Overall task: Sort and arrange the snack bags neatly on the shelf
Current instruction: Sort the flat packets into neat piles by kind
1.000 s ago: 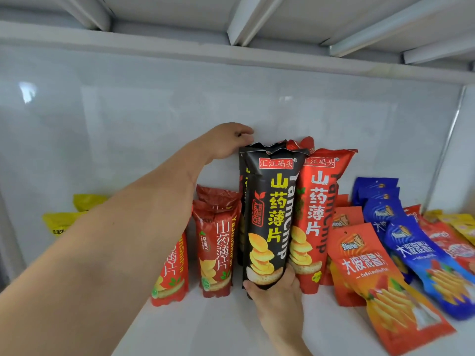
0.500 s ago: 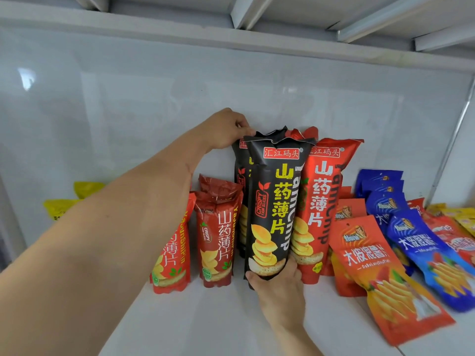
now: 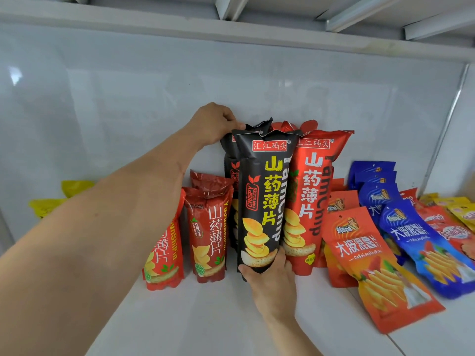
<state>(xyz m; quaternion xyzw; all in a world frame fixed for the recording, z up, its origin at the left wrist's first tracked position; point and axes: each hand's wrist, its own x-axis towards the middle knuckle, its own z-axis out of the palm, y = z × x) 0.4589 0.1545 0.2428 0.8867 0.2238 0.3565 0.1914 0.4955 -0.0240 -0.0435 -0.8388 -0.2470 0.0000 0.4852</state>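
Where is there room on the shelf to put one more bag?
Bare shelf lies in front of the small red bags, left of the right hand. The right side is crowded with orange bags and blue bags.

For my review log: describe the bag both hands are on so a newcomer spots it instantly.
On the white shelf, mid-row, stands the tall front black bag. The left hand grips its top, the right hand its base. Its neighbours are red; it has yellow characters.

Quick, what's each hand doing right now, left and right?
Left hand: grips the top of the rear tall black foil yam-chip bag.
Right hand: grips the bottom of the front tall black foil yam-chip bag.
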